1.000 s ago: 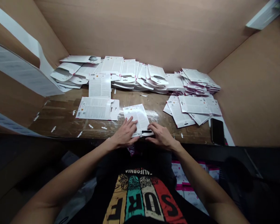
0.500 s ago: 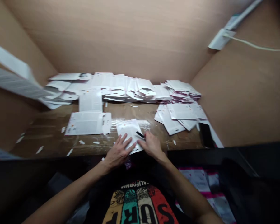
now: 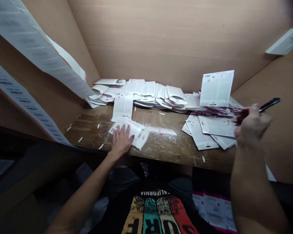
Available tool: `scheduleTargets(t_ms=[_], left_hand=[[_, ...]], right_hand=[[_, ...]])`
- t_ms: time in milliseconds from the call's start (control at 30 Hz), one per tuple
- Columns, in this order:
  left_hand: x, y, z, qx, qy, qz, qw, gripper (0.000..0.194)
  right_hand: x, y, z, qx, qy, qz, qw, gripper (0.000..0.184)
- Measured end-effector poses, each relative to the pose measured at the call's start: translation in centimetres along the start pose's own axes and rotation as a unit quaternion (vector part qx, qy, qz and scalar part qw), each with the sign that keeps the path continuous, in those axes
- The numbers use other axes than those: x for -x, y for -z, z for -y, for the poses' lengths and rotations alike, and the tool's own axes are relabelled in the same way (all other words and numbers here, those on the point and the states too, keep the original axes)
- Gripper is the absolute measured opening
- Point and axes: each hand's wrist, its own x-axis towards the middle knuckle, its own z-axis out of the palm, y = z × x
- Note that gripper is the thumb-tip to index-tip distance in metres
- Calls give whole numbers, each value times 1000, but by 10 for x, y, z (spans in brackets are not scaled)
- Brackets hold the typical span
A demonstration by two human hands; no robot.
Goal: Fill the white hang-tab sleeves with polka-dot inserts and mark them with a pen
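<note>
My left hand [image 3: 122, 139] lies open, fingers spread, on a flat white packet [image 3: 139, 134] with a hang hole, on the left part of the table. Just behind it another white printed packet [image 3: 123, 105] lies upright to me. My right hand [image 3: 252, 123] is raised at the right, closed around a black pen [image 3: 270, 104] that points outward. To the left of that hand, a white packet [image 3: 217, 87] stands up above the right pile, apart from my fingers; whether it is in the air or leaning, I cannot tell.
A row of stacked white packets [image 3: 151, 92] runs along the back wall. Loose packets [image 3: 201, 133] overlap at the right. Label strips [image 3: 26, 100] hang at the left. Small white scraps [image 3: 101, 146] dot the brown table [image 3: 166, 149]. Pink-edged packets [image 3: 215, 208] lie below the table edge.
My right hand has gone up and right with the pen. My left hand has shifted left onto the other packet. The packet that lay under both hands has left that spot. The view has turned.
</note>
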Motion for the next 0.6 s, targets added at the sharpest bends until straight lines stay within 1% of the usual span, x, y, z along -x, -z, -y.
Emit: scheduleTargets(t_ms=[33,67,100,133,200,233,267,300,333,433,600], left_hand=[[9,-6,-9,0,-59,14,998,65],[17,-11,-21,4,-109,25,994,61],[23,-15,-34,8,-145,34,989,59],[25,-18,-47,11,-170,42,985,57],[21,-23,-67,13,-207,55,977,56],[16,-24,-74,14,-224,61,972,55],[11,-26,-79,15,-240,67,968,55],[6,-28,-83,16,-254,71,965,55],[1,-29,-85,17,-265,74,961,55],[-3,-31,-87,20,-278,76,957,56],[0,-33,-87,36,-272,74,959,54]], right_hand=[[20,-1,-2,-85,-60,77,992,36],[47,-3,-5,-129,-103,148,975,38],[79,-6,-8,-131,-154,231,952,41],[112,-9,-12,-131,-212,316,916,44],[171,-15,-22,-110,-254,415,867,52],[193,-17,-27,-104,-264,472,835,55],[209,-19,-32,-97,-264,503,817,56],[220,-21,-36,-89,-261,525,805,56],[225,-22,-40,-78,-256,536,801,55],[225,-22,-48,-36,-244,539,805,46],[223,-19,-49,-13,-233,571,787,36]])
